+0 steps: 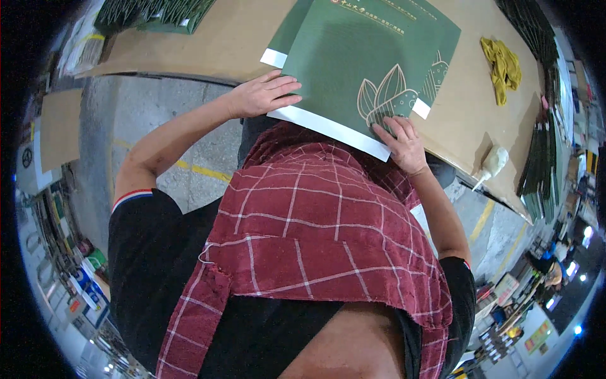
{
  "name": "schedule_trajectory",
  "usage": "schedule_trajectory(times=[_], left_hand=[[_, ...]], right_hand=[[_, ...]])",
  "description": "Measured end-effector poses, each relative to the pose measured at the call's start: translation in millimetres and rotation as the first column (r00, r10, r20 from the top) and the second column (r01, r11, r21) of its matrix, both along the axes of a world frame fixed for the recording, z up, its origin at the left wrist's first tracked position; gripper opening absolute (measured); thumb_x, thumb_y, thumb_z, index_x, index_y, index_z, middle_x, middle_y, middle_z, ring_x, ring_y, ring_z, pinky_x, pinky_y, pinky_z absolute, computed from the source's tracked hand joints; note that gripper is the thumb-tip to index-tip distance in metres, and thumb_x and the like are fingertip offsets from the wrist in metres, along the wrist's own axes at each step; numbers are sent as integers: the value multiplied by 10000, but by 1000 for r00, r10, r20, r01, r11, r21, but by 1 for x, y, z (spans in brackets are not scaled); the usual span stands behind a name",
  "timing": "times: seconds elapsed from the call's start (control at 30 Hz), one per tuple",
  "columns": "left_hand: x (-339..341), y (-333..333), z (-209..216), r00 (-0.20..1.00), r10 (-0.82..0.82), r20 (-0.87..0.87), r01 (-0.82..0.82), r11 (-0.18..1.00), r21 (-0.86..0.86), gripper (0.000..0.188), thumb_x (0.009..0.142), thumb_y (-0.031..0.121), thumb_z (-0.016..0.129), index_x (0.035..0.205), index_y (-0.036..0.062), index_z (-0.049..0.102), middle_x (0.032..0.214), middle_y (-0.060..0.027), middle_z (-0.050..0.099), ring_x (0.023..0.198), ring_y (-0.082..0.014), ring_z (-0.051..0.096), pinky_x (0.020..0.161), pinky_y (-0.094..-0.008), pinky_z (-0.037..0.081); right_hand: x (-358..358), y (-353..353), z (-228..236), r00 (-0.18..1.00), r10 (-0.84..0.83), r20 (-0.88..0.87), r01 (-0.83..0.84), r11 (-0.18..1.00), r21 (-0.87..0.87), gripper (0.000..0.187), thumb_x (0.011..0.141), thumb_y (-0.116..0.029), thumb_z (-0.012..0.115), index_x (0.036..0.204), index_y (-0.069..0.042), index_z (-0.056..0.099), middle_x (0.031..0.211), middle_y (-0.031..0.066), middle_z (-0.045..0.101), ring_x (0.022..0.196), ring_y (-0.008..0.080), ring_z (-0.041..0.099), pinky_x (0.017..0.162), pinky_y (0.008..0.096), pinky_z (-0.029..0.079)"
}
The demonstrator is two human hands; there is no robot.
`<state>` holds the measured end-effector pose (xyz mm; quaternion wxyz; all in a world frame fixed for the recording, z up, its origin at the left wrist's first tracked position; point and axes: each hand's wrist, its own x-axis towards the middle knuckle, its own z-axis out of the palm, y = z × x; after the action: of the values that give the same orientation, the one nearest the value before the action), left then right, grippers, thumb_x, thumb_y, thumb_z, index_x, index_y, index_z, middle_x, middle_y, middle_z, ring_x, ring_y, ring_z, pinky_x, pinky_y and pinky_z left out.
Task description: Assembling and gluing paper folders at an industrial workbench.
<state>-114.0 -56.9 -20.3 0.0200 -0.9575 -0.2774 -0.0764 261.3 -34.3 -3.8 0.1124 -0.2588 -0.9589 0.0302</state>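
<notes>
A flat green printed paper piece (334, 69) with gold flower outlines lies at the table's near edge in front of me. A white strip (331, 131) runs along its near side. My left hand (266, 95) rests on its left edge, fingers stretched out and slightly apart. On the near right corner lies my right hand (404, 144), its fingers extended over the green surface beside the flower print. Under this piece, more green sheets with white tabs (421, 108) stick out to the left and right. Whether either thumb reaches under the edge is hidden.
A white squeeze bottle (493, 163) with a thin nozzle lies near the table's right front edge. Beyond it is a crumpled mustard-yellow cloth (502, 66). Dark green stacks (541, 158) line the right side; another green bundle (154, 14) stands far left on the brown tabletop (208, 41).
</notes>
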Motion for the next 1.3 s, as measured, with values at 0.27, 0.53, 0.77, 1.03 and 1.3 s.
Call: schedule_trajectory(times=[0.27, 0.53, 0.77, 1.03, 1.3], left_hand=[[-10, 27, -3, 992, -17, 121, 23, 999, -42, 403, 704, 79, 511, 1107, 95, 528, 1131, -91, 510, 1008, -280, 491, 873, -386, 409], [-1, 32, -6, 863, 227, 452, -86, 947, -311, 402, 653, 135, 626, 1038, 62, 533, 968, -93, 580, 934, -265, 542, 834, -354, 441], [51, 48, 0, 358, 835, 418, -617, 547, -565, 697, 677, 319, 699, 1245, 120, 348, 1008, -156, 571, 885, -297, 586, 679, -379, 483], [143, 67, -4, 938, 292, 186, -334, 908, 254, 650, 777, 408, 562, 1335, 217, 288, 1334, -40, 348, 1248, -216, 298, 955, -503, 255], [163, 94, -17, 950, 312, -30, -312, 950, 9, 542, 877, 514, 286, 1356, 268, 225, 1413, -28, 231, 1291, -203, 235, 993, -560, 194]], right_hand=[[-4, -6, 5, 962, -236, -139, 208, 959, -194, 351, 652, -64, 567, 1002, -74, 585, 970, 87, 557, 944, 258, 527, 802, 336, 459], [-3, -5, 1, 928, -357, -110, 329, 921, -211, 323, 668, -105, 573, 990, -86, 589, 980, 87, 582, 927, 262, 523, 789, 341, 446], [-26, 34, 26, 530, -845, 72, 552, 280, -786, 364, 753, -231, 665, 993, 28, 582, 883, 132, 637, 793, 204, 598, 737, 307, 463], [-14, 37, 8, 558, -822, 113, 561, 273, -782, 369, 725, -238, 681, 977, 21, 607, 813, 111, 639, 745, 168, 596, 687, 300, 465], [-8, 34, 14, 395, -919, 8, 460, 191, -867, 395, 789, -177, 610, 1131, -16, 495, 710, 43, 575, 587, 125, 538, 531, 250, 403]])
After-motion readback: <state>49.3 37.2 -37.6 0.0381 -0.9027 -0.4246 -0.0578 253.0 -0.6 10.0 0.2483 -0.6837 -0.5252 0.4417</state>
